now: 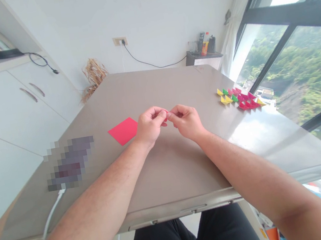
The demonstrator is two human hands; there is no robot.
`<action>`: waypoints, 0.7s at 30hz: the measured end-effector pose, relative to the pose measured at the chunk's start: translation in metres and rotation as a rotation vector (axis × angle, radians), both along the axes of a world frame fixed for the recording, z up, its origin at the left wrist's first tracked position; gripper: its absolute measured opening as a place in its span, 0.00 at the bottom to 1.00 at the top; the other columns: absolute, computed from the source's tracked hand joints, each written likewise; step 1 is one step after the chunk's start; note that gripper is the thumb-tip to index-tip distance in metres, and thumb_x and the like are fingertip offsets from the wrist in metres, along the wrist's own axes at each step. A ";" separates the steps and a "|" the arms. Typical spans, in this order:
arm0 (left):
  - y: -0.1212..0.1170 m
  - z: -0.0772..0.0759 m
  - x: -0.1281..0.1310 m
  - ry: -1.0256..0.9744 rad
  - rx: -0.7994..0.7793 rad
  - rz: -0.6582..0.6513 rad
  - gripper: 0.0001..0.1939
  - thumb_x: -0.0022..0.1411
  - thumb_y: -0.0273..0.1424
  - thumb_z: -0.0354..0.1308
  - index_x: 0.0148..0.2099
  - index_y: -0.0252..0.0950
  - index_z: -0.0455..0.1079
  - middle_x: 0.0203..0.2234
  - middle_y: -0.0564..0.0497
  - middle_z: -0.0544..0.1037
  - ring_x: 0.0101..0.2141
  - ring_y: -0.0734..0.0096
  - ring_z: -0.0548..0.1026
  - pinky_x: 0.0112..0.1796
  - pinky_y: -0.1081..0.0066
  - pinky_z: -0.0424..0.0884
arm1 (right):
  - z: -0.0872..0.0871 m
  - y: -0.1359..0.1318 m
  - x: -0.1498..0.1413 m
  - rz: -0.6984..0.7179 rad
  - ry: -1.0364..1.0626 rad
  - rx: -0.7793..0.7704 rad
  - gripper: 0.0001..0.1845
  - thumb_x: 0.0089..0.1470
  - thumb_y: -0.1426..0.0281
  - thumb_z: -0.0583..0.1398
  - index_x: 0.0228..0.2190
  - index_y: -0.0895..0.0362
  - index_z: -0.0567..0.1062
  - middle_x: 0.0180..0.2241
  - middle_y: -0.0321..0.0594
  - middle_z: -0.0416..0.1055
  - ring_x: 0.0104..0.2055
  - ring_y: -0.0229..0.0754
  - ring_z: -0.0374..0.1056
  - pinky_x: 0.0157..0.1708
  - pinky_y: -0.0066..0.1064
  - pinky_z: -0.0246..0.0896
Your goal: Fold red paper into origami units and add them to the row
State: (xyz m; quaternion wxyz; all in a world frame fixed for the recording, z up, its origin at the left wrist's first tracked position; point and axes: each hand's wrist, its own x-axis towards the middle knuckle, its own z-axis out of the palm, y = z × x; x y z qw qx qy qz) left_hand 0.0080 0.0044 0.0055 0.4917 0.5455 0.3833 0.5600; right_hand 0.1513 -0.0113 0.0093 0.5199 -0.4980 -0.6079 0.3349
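Note:
Above the middle of the table, my left hand [150, 125] and my right hand [185, 121] meet at their fingertips. Both pinch a small folded piece of red paper [165, 112], mostly hidden by the fingers. A flat red paper sheet [124, 130] lies on the table just left of my left hand, partly covered by it. Off to the right stand several small folded paper boats [247, 102] in yellow, green, pink and dark red, grouped in rows near the table's window side.
The grey-brown table [155, 84] spans the view. A blurred-out device [71, 164] with a white cable [53, 210] lies at the left. Bottles [205, 44] stand on a small cabinet [204, 59] behind. Dried stalks [94, 73] are at the far left corner, a window on the right.

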 end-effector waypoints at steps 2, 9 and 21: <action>0.000 -0.001 0.002 -0.017 -0.003 0.035 0.07 0.54 0.34 0.65 0.29 0.36 0.75 0.24 0.51 0.75 0.27 0.72 0.72 0.30 0.70 0.71 | -0.001 0.000 0.000 0.008 0.003 0.002 0.16 0.52 0.57 0.65 0.22 0.55 0.73 0.20 0.32 0.68 0.24 0.35 0.60 0.25 0.29 0.57; -0.004 0.000 0.009 -0.108 -0.107 0.157 0.07 0.51 0.32 0.65 0.26 0.34 0.73 0.23 0.51 0.75 0.25 0.73 0.71 0.30 0.69 0.70 | -0.002 0.000 -0.005 0.039 0.045 0.006 0.16 0.51 0.58 0.65 0.21 0.55 0.72 0.19 0.31 0.66 0.23 0.35 0.59 0.25 0.29 0.56; 0.001 -0.007 0.006 0.033 -0.085 0.108 0.09 0.52 0.35 0.68 0.30 0.35 0.75 0.22 0.50 0.76 0.25 0.69 0.73 0.31 0.66 0.71 | -0.003 0.002 -0.002 0.020 0.115 -0.071 0.14 0.51 0.59 0.63 0.22 0.54 0.70 0.18 0.31 0.65 0.21 0.34 0.58 0.22 0.29 0.54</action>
